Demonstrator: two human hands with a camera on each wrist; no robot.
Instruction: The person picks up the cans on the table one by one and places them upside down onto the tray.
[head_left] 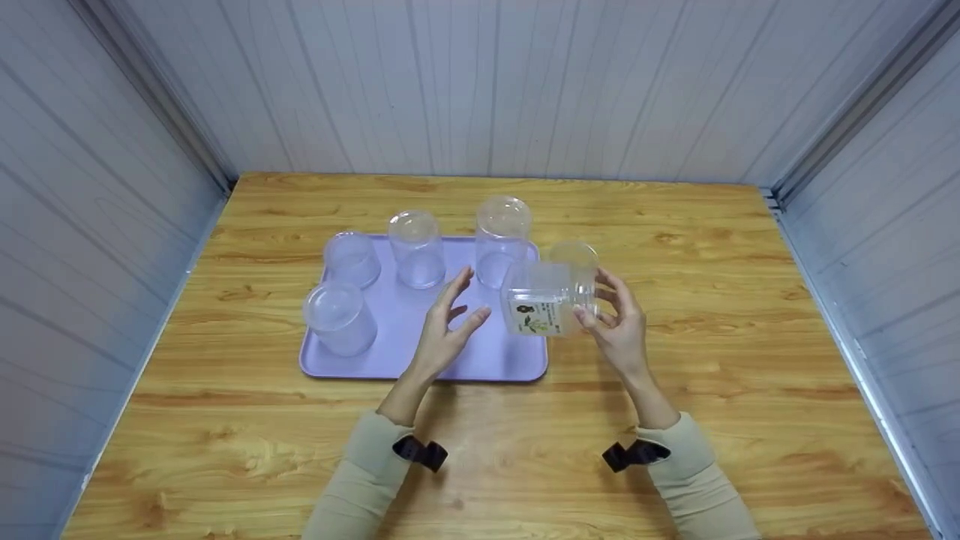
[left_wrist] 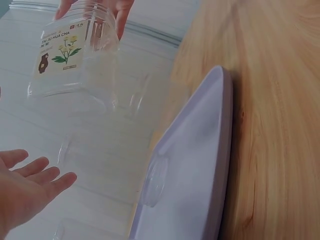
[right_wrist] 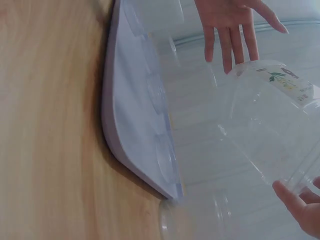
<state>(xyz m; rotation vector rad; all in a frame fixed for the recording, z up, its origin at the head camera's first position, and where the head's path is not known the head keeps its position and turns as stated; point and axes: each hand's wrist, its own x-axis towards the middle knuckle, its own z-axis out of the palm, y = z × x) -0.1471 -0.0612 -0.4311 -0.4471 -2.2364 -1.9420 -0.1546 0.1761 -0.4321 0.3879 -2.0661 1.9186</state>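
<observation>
A clear plastic jar (head_left: 541, 279) with a flower-printed label (head_left: 535, 317) lies on its side in the air over the tray's right end. My right hand (head_left: 624, 324) grips it by the threaded neck, thumb in front and fingers behind. In the left wrist view the label (left_wrist: 59, 52) faces the camera. My left hand (head_left: 442, 334) is held up over the middle of the tray, fingers extended, holding nothing. A gap separates it from the jar's base in the head view.
Several clear jars, among them a tall one (head_left: 504, 225) and a front-left one (head_left: 341, 322), stand on the lilac tray (head_left: 409, 352). Another clear jar (head_left: 573, 253) stands right of the tray, partly hidden. Walls (head_left: 450, 90) enclose the wooden table (head_left: 720, 315) behind and at both sides.
</observation>
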